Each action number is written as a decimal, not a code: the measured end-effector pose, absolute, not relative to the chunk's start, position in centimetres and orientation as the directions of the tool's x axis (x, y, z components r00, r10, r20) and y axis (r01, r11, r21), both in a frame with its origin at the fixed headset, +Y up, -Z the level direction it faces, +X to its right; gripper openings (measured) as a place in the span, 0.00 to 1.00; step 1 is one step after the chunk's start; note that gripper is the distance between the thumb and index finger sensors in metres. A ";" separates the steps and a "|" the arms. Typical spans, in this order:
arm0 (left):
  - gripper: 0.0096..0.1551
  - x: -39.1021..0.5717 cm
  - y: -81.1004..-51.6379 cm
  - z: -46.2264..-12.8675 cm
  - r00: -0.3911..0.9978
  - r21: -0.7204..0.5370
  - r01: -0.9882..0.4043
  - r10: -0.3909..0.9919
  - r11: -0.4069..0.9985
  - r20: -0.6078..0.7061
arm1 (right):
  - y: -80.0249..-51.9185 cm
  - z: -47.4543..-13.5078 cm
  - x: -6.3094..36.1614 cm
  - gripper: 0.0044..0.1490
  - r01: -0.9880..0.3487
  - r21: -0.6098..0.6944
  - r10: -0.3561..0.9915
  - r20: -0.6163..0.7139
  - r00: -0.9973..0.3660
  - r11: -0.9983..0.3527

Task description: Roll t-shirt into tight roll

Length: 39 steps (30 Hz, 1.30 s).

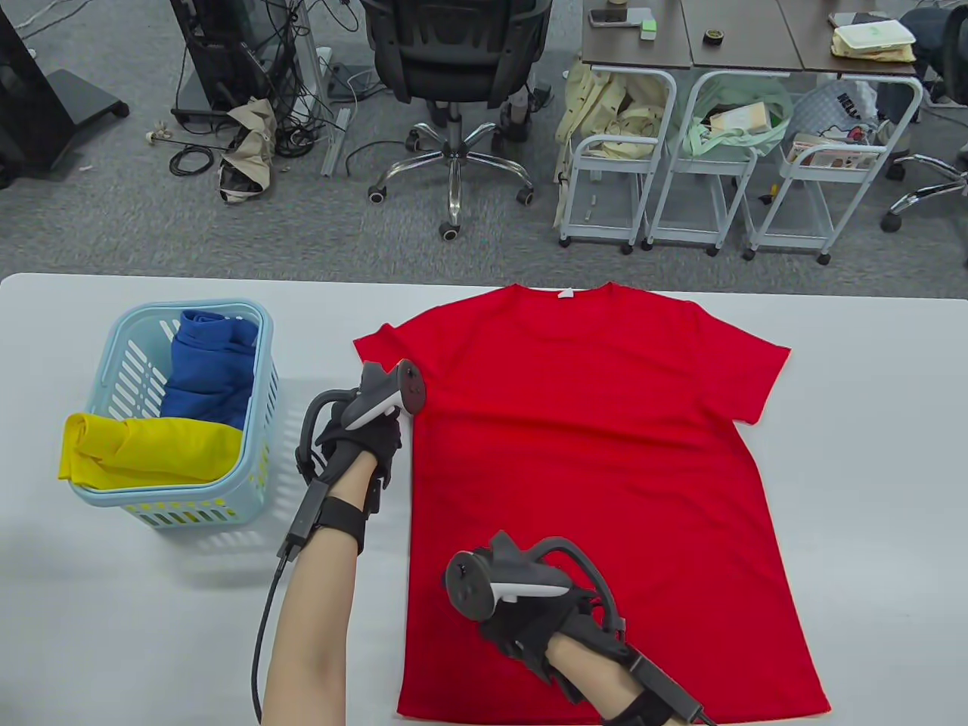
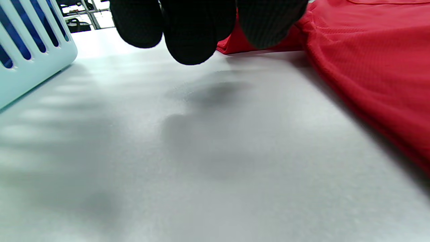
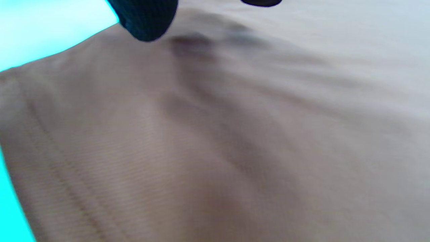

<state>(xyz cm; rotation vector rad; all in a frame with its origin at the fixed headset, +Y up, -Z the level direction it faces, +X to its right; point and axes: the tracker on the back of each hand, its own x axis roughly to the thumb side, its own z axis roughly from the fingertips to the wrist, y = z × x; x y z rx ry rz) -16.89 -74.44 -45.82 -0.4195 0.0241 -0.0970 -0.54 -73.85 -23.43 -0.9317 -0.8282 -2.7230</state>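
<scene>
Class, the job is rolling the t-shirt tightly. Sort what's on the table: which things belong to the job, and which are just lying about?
Belongs to the job:
red t-shirt
left hand
right hand

Lying about:
blue basket
yellow garment
blue garment

A light-blue basket (image 1: 261, 355) holds blue cloth (image 1: 208, 370) and yellow cloth (image 1: 144, 452).
</scene>
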 end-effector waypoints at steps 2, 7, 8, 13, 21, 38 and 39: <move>0.38 -16.9 -74.7 -46.0 0.995 -0.403 0.085 -0.099 0.911 -0.014 | -74.1 -22.6 -1.8 0.48 0.319 0.443 0.048 0.642 -0.765 -0.838; 0.42 -16.2 -75.2 -46.7 0.990 -0.366 0.123 -0.141 0.922 -0.022 | -75.0 -20.5 -4.1 0.46 0.382 0.395 0.054 0.751 -0.658 -0.836; 0.44 -16.0 -75.1 -46.7 0.990 -0.358 0.124 -0.141 0.925 -0.021 | -75.2 -20.3 -4.3 0.46 0.386 0.396 0.056 0.755 -0.654 -0.833; 0.44 -14.7 -75.5 -47.5 0.976 -0.317 0.213 -0.217 0.924 0.023 | -76.3 -20.2 -4.5 0.45 0.369 0.388 0.060 0.753 -0.655 -0.845; 0.20 -15.0 -75.9 -47.5 0.980 -0.244 0.192 -0.200 0.950 -0.005 | -76.1 -19.9 -4.4 0.23 0.323 0.397 0.105 0.755 -0.648 -0.859; 0.22 -17.9 -63.1 -45.3 0.945 -0.006 0.195 -0.190 0.981 -0.265 | -64.9 -20.3 -1.2 0.23 -0.190 0.510 0.539 0.726 -0.426 -0.839; 0.22 -17.3 -63.0 -45.3 0.956 0.004 0.161 -0.155 0.987 -0.248 | -65.1 -20.6 -0.4 0.23 -0.192 0.528 0.555 0.713 -0.429 -0.827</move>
